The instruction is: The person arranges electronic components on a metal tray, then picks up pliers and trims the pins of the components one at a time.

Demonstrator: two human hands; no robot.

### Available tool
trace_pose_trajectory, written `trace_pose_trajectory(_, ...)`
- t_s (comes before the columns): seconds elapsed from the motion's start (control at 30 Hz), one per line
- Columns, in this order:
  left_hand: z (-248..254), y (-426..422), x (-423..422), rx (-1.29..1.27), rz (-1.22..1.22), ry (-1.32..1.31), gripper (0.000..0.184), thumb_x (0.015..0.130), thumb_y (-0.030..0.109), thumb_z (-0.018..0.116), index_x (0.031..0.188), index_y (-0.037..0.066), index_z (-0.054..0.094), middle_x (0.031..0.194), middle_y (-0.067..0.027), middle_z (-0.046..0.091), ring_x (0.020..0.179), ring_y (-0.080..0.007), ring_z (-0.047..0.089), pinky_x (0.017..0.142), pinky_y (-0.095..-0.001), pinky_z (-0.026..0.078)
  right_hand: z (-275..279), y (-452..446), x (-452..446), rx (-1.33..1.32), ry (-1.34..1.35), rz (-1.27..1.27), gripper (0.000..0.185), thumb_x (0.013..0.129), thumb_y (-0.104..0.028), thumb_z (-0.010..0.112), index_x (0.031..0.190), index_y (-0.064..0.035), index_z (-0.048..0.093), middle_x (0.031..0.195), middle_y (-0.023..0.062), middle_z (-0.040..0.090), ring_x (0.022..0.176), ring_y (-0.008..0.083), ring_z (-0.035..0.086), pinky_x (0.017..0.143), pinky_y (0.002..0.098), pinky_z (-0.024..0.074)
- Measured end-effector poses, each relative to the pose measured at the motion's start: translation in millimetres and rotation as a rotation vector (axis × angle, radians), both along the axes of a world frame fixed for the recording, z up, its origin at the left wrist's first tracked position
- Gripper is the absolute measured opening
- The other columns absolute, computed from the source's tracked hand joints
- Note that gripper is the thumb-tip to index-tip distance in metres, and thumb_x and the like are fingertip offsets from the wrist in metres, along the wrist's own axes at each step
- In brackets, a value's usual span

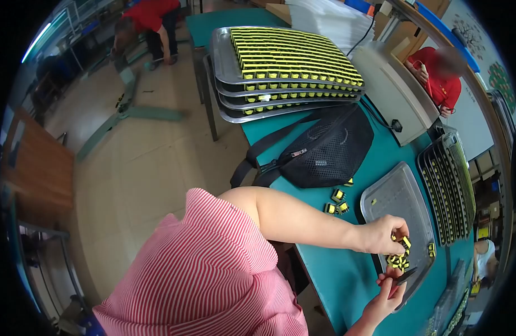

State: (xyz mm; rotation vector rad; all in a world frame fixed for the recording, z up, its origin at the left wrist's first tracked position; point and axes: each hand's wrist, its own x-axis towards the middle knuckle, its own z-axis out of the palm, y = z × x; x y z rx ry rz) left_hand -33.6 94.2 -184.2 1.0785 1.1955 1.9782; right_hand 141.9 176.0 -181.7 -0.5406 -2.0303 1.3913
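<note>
My left hand (386, 234) is over a metal tray (392, 187), its fingers curled on one of the small yellow-and-black components (398, 261) piled there. Just below it, at the tray's near edge, my right hand (386, 297) is closed around a red-handled tool (405, 275) with dark jaws, which points toward the right. The tips of both hands are close together beside the pile. One more component (431, 250) lies at the tray's right side, and a few loose ones (337, 196) rest on the green table left of the tray.
A black mesh bag (331, 148) lies beyond my left forearm. Stacked trays of components (291, 56) stand behind it, with another stack (445, 190) at right. A grey machine (395, 84) is at the back. People in red (443, 89) are at upper right and upper left.
</note>
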Motion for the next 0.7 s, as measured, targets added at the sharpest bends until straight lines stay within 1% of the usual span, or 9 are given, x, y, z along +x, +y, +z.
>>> trace_pose_trajectory(0.2, 5, 6, 3, -0.028, -0.051, 0.073, 0.032, 0.073, 0.011, 0.07, 0.097, -0.005, 0.055, 0.085, -0.0089, 0.06, 0.078, -0.0142, 0.057, 0.07, -0.0282, 0.048, 0, 15, 3, 0.234, 0.05, -0.045, 0.028, 0.085, 0.004, 0.05, 0.113, 0.0038, 0.051, 0.107, 0.0129, 0.059, 0.092, 0.018, 0.057, 0.084, 0.0302, 0.0464)
trace_pose_trajectory(0.33, 13, 19, -6, -0.098, -0.013, 0.429, 0.033, 0.069, 0.016, 0.071, 0.091, -0.006, 0.06, 0.085, -0.0184, 0.063, 0.081, -0.0259, 0.063, 0.071, -0.0333, 0.049, 16, 19, 7, 0.266, 0.113, -0.064, 0.027, 0.085, 0.005, 0.05, 0.113, 0.0046, 0.05, 0.108, 0.012, 0.058, 0.093, 0.0169, 0.057, 0.083, 0.0296, 0.0463)
trace_pose_trajectory(0.37, 23, 18, -11, -0.106, -0.012, 0.549, 0.033, 0.07, 0.019, 0.071, 0.091, -0.004, 0.061, 0.082, -0.0179, 0.064, 0.079, -0.0264, 0.063, 0.07, -0.0343, 0.05, 24, 16, 6, 0.272, 0.149, -0.101, 0.027, 0.085, 0.005, 0.05, 0.112, 0.0046, 0.05, 0.108, 0.0117, 0.058, 0.093, 0.0166, 0.057, 0.083, 0.0293, 0.0465)
trace_pose_trajectory(0.4, 30, 19, -17, -0.177, -0.07, 0.595, 0.032, 0.069, 0.021, 0.071, 0.09, -0.002, 0.063, 0.081, -0.0169, 0.064, 0.077, -0.0262, 0.064, 0.069, -0.0347, 0.05, 32, 14, 6, 0.271, 0.126, -0.107, 0.03, 0.078, 0.007, 0.055, 0.108, 0.0033, 0.054, 0.103, 0.011, 0.06, 0.09, 0.0171, 0.058, 0.081, 0.0297, 0.0473)
trace_pose_trajectory(0.43, 34, 25, -22, -0.254, -0.108, 0.637, 0.032, 0.069, 0.022, 0.071, 0.092, 0.0, 0.064, 0.084, -0.0165, 0.066, 0.08, -0.0258, 0.065, 0.071, -0.0341, 0.05, 43, 17, 11, 0.532, -0.049, -0.135, 0.034, 0.067, 0.007, 0.06, 0.101, 0.0012, 0.058, 0.097, 0.0129, 0.062, 0.087, 0.0209, 0.06, 0.079, 0.0299, 0.0476)
trace_pose_trajectory(0.47, 36, 31, -29, -0.317, -0.078, 0.709, 0.034, 0.07, 0.021, 0.071, 0.098, 0.002, 0.065, 0.089, -0.016, 0.066, 0.084, -0.0245, 0.065, 0.074, -0.0335, 0.051, 48, 18, 4, 0.777, 0.064, -0.113, 0.039, 0.058, 0.007, 0.061, 0.096, -0.0006, 0.06, 0.093, 0.0142, 0.063, 0.084, 0.0261, 0.061, 0.076, 0.0324, 0.0481)
trace_pose_trajectory(0.5, 40, 38, -33, -0.394, -0.113, 0.724, 0.034, 0.071, 0.019, 0.071, 0.1, 0.003, 0.065, 0.091, -0.0151, 0.067, 0.086, -0.0236, 0.065, 0.076, -0.0338, 0.051, 51, 19, 6, 0.879, 0.086, -0.077, 0.041, 0.055, 0.006, 0.063, 0.096, -0.0025, 0.061, 0.095, 0.0143, 0.063, 0.081, 0.0295, 0.06, 0.073, 0.0356, 0.0483)
trace_pose_trajectory(0.57, 50, 50, -39, -0.51, -0.123, 0.811, 0.032, 0.073, 0.018, 0.071, 0.102, 0.005, 0.065, 0.089, -0.0118, 0.067, 0.082, -0.0196, 0.065, 0.075, -0.0323, 0.051, 49, 29, 11, 1.143, 0.092, -0.064, 0.045, 0.05, 0.001, 0.068, 0.095, -0.006, 0.061, 0.097, 0.0097, 0.063, 0.082, 0.0276, 0.059, 0.071, 0.037, 0.0482)
trace_pose_trajectory(0.7, 43, 100, -49, -0.51, -0.002, 0.949, 0.03, 0.072, 0.018, 0.071, 0.097, 0.003, 0.064, 0.083, -0.0095, 0.066, 0.076, -0.0195, 0.062, 0.072, -0.0316, 0.05, 17, 53, 25, 1.13, 0.166, -0.152, 0.046, 0.049, -0.003, 0.07, 0.095, -0.0057, 0.062, 0.097, 0.0077, 0.063, 0.082, 0.0252, 0.058, 0.07, 0.0373, 0.0476)
